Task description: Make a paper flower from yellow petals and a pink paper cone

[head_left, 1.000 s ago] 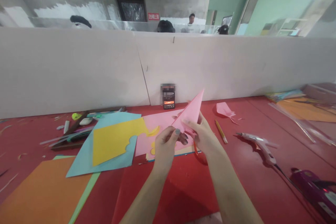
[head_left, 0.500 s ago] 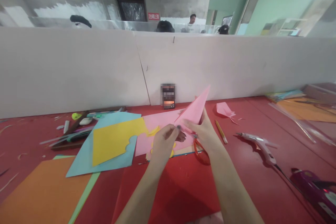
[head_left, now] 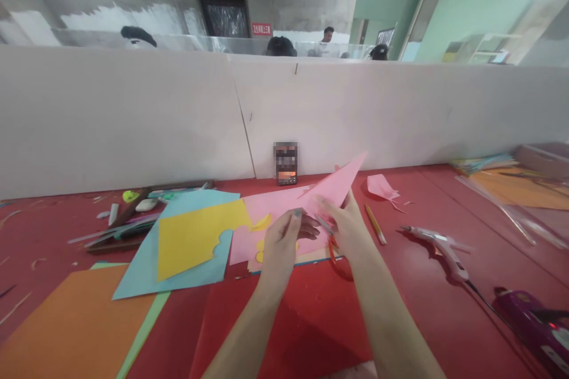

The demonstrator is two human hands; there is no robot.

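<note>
My right hand (head_left: 341, 222) grips a folded piece of pink paper (head_left: 340, 183), its pointed end up and to the right. Just left of it, my left hand (head_left: 284, 234) has its thumb and curled fingers apart, with nothing visible between them. Scissors with orange-red handles (head_left: 338, 260) show under my right hand and wrist; part of them is hidden, and I cannot tell whether they rest on the table. Beneath both hands lies a flat pink sheet (head_left: 240, 246), with yellow cut paper pieces (head_left: 261, 223) on it.
Yellow paper (head_left: 191, 237) overlaps light blue paper (head_left: 137, 275), left. Orange sheets (head_left: 84, 314) lie nearer. A tool tray (head_left: 115, 246) is behind. A phone (head_left: 287, 164) leans on the white partition (head_left: 355, 106). Right: pencil-like stick (head_left: 376, 224), pink scrap (head_left: 381, 186), glue gun (head_left: 440, 246), purple device (head_left: 528, 320).
My left hand has come away from the folded pink paper, its fingers loosening. The paper's tip has shifted right and slightly down in my right hand.
</note>
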